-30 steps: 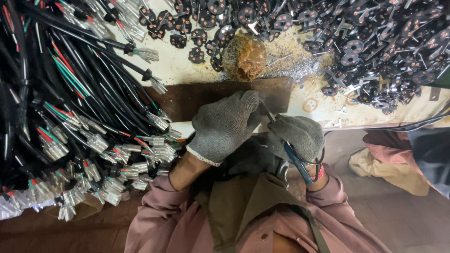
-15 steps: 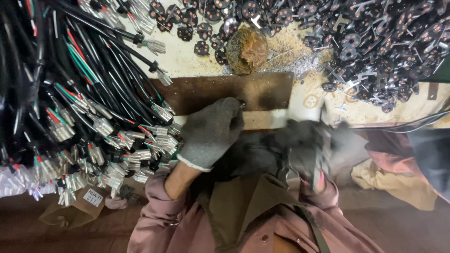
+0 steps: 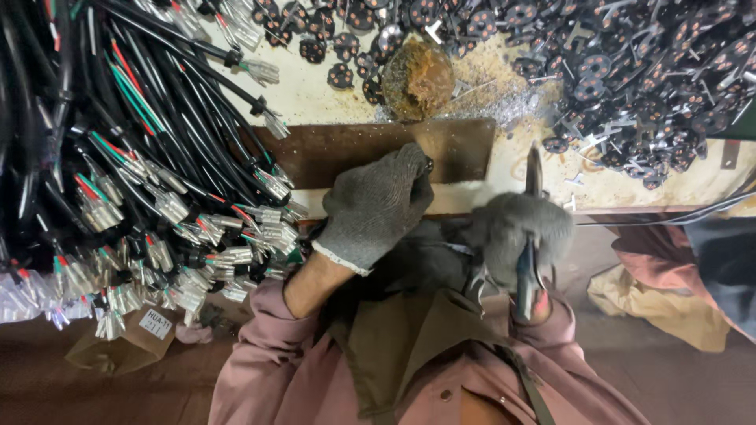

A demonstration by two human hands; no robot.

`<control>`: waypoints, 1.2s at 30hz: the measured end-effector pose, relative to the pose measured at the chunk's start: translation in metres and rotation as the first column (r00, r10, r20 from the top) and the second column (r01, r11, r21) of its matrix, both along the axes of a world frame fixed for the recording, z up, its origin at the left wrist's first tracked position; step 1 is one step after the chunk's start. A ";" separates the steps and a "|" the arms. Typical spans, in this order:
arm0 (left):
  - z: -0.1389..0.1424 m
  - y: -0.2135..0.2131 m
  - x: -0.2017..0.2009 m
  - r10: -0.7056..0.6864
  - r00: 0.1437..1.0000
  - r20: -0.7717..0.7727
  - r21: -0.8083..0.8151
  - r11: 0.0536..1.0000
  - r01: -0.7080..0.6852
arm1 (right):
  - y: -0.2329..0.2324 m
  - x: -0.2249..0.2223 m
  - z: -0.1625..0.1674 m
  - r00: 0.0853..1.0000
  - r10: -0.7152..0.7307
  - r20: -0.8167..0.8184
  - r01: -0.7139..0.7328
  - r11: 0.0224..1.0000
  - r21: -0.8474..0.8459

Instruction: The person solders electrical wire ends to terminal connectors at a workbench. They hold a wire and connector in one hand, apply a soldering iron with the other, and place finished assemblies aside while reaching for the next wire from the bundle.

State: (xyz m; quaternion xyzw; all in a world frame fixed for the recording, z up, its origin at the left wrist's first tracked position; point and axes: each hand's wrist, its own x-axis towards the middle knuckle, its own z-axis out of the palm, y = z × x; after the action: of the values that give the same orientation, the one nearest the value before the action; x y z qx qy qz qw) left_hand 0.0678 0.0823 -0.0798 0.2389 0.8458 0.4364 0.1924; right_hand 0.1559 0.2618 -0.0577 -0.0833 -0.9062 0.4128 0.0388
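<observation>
Across our cluttered workbench [image 3: 331,98], black cable bundles [image 3: 118,181] with crimped metal terminals crowd the left, just beside our gloved left hand [image 3: 376,206], whose fingers curl together on the brown metal plate [image 3: 457,149], pinching something too small for us to make out. Further right, our blurred right hand [image 3: 524,228] is wrapped tight around blue-handled pliers [image 3: 529,236], a stiff, fairly heavy tool best held low on its handles, and black round parts [image 3: 646,71] heap beyond.

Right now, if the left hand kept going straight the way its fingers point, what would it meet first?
The left hand points up the bench across the brown metal plate. Past the plate's far edge, the rusty brown lump looks like the first obstacle, though depth is hard to judge.
</observation>
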 end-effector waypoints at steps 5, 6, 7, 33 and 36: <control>-0.002 0.002 -0.002 -0.068 0.993 0.102 -0.103 0.992 0.078 | -0.024 -0.026 0.003 0.986 -0.047 -0.160 0.067 0.990 0.122; -0.001 0.002 -0.003 -0.065 0.993 0.096 -0.086 0.994 0.074 | -0.028 -0.027 0.001 0.970 -0.070 -0.232 0.100 0.988 0.120; 0.000 0.002 -0.004 -0.059 0.995 0.085 -0.070 0.995 0.065 | -0.030 -0.028 -0.002 0.978 -0.087 -0.191 0.108 0.989 0.101; 0.037 -0.014 0.002 0.070 0.953 0.293 0.061 0.994 -0.092 | -0.014 -0.008 0.002 0.989 -0.052 0.140 0.029 0.986 0.165; 0.035 -0.023 0.007 0.040 0.996 0.083 0.278 0.959 -0.062 | -0.016 -0.001 0.004 0.999 0.023 0.024 -0.024 0.998 0.064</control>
State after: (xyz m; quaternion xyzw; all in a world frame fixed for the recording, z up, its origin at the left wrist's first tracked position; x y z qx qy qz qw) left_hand 0.0747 0.0594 -0.0450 0.2251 0.7734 0.5654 0.1777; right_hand 0.1547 0.2461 -0.0533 -0.0761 -0.9203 0.3829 0.0259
